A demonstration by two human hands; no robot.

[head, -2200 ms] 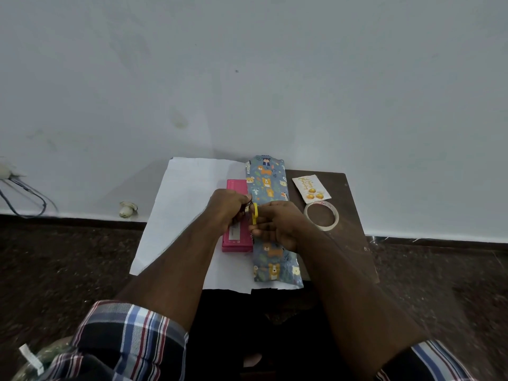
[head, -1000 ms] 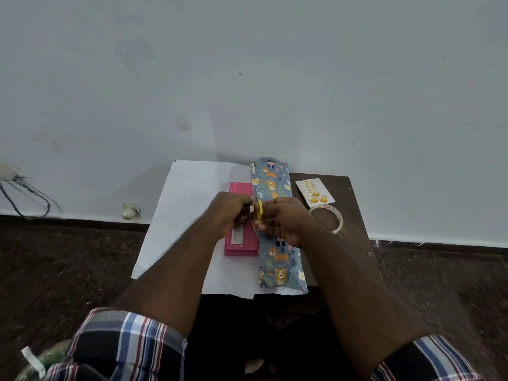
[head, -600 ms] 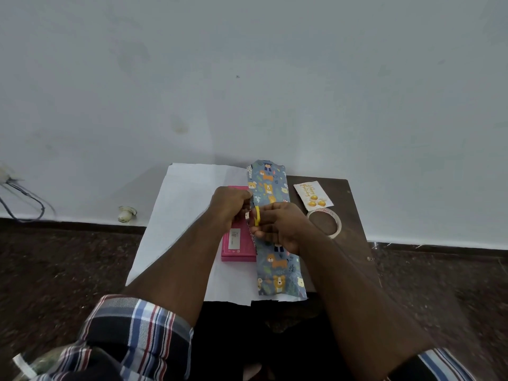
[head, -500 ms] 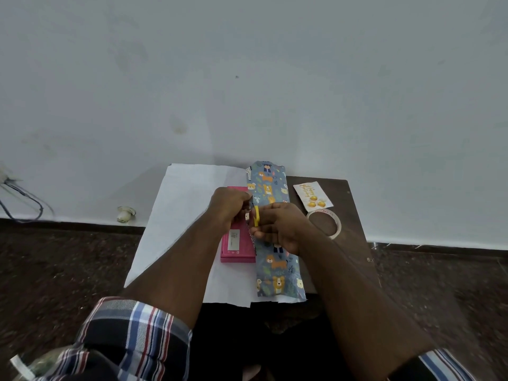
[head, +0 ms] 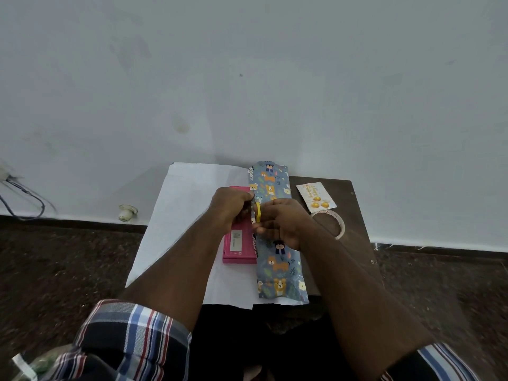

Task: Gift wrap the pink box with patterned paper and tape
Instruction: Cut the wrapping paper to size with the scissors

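Pink rectangular box lies flat on white paper sheet on dark brown wooden worktop, touching the folded blue animal-patterned wrapping paper on its right edge. Left hand curled over the box's far half; what its fingers grip, cannot tell. Right hand curled over the patterned paper, fingers meeting the left at a small yellow object, grip unclear. Clear tape roll and small white greeting card with gold print lie right of the hands.
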